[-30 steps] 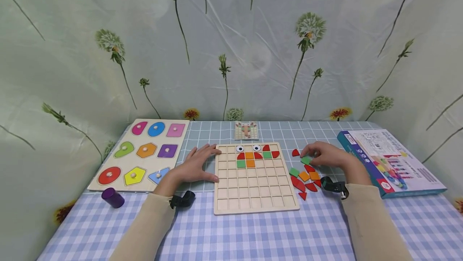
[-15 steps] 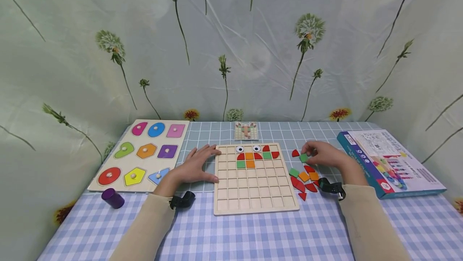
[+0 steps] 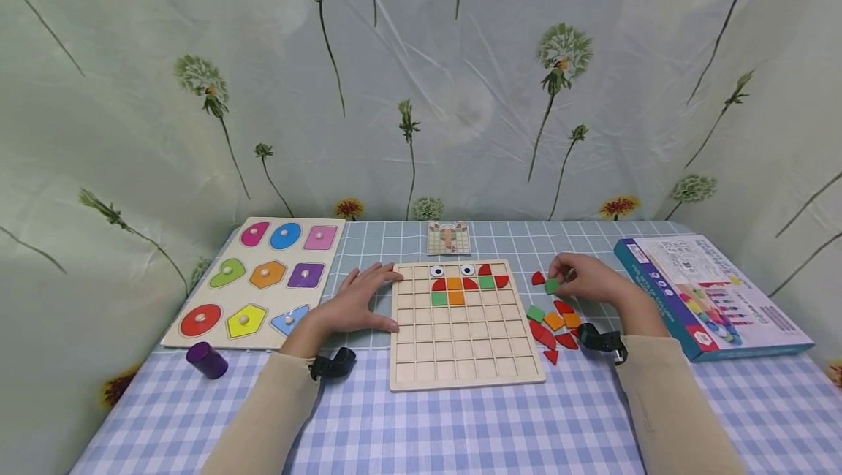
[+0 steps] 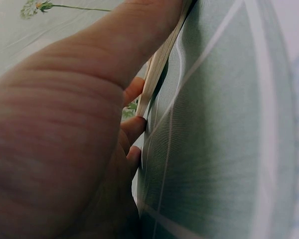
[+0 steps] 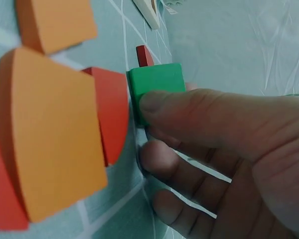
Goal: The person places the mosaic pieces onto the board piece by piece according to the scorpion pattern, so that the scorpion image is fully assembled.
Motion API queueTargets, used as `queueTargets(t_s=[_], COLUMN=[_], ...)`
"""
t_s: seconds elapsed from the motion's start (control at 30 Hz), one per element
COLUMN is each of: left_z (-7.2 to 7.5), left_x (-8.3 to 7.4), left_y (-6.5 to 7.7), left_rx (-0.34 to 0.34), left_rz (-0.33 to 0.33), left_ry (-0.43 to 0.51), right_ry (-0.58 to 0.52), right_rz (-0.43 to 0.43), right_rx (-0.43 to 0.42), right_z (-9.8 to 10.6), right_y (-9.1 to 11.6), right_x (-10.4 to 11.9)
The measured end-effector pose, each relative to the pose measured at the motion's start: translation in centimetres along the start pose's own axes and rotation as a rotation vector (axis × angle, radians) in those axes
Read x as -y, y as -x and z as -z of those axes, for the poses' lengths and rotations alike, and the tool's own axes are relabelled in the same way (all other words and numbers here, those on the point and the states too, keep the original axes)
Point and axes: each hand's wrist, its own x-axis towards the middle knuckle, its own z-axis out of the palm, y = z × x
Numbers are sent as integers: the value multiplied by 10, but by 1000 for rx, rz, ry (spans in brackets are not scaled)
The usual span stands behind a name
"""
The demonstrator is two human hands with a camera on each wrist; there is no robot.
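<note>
A wooden grid board (image 3: 467,351) lies in the middle, with red, green and orange pieces and two eye discs (image 3: 436,271) in its upper cells. My left hand (image 3: 355,305) rests beside it, fingers spread, thumb and fingertips at its left edge; the left wrist view has the thumb (image 4: 149,30) against the edge. To the right of the board, my right hand (image 3: 588,278) pinches a green square tile (image 5: 162,84) between thumb and fingers, tilted up close over the cloth. A red quarter-circle piece (image 3: 538,278) lies just left of that tile. More pieces, including an orange square (image 3: 555,321), lie nearer me.
A pattern card (image 3: 449,238) stands behind the board. At left lies a knob puzzle board (image 3: 217,285) with coloured shapes, a purple cylinder (image 3: 207,360) in front of it. A flat box (image 3: 717,299) lies at right, close to my right forearm.
My right hand has shifted slightly left and back with the green tile, which is now tilted up rather than lying flatter. My left hand and the board have stayed put.
</note>
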Motion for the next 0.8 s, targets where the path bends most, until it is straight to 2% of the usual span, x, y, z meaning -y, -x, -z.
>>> queueTargets(t_s=[0.3, 0.8], left_z=[-1, 0], left_x=[0, 1], left_y=[0, 0], left_rx=[1, -1], left_rz=[4, -5], left_ry=[5, 2], right_ry=[-11, -22], right_rz=[9, 74], right_rx=[-21, -165], right_z=[-1, -12], right_y=[-1, -4], right_x=[7, 31])
